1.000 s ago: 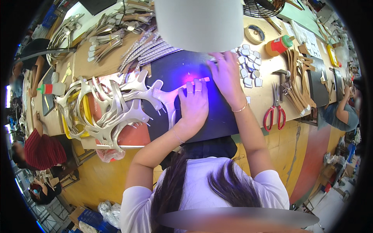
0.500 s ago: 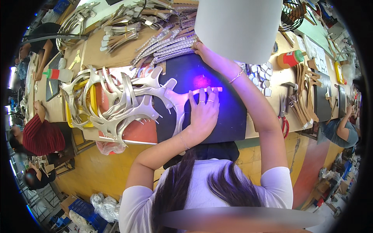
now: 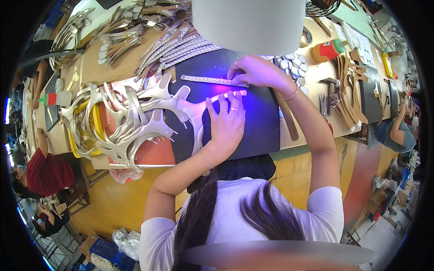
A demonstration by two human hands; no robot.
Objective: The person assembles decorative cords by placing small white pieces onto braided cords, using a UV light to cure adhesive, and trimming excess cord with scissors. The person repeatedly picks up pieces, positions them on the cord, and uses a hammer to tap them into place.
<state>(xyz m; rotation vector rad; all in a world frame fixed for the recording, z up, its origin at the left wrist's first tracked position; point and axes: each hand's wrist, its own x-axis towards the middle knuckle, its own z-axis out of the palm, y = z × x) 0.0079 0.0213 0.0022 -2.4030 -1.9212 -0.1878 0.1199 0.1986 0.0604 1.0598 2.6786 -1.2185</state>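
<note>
My left hand (image 3: 227, 121) lies flat, fingers together, on a pale forked cut-out piece (image 3: 190, 109) that rests on a black mat (image 3: 262, 119). Violet light glows on the mat just beyond its fingertips. My right hand (image 3: 255, 71) reaches further across the mat and pinches the right end of a narrow patterned strip (image 3: 205, 80) lying flat there. The strip runs left from those fingers, parallel to the lit arm of the pale piece.
A pile of pale forked cut-outs (image 3: 117, 122) lies left of the mat over a yellow tray. Patterned strips (image 3: 181, 45) fan out behind. A white lampshade (image 3: 248, 22) hangs overhead. A wooden handle (image 3: 287, 118), brown cut-outs (image 3: 350, 97) and small pale pieces (image 3: 296, 65) lie right. Other people sit at both sides.
My right hand has drawn back from under the lampshade with a patterned strip and laid it on the mat. My left hand stays pressed on the pale piece.
</note>
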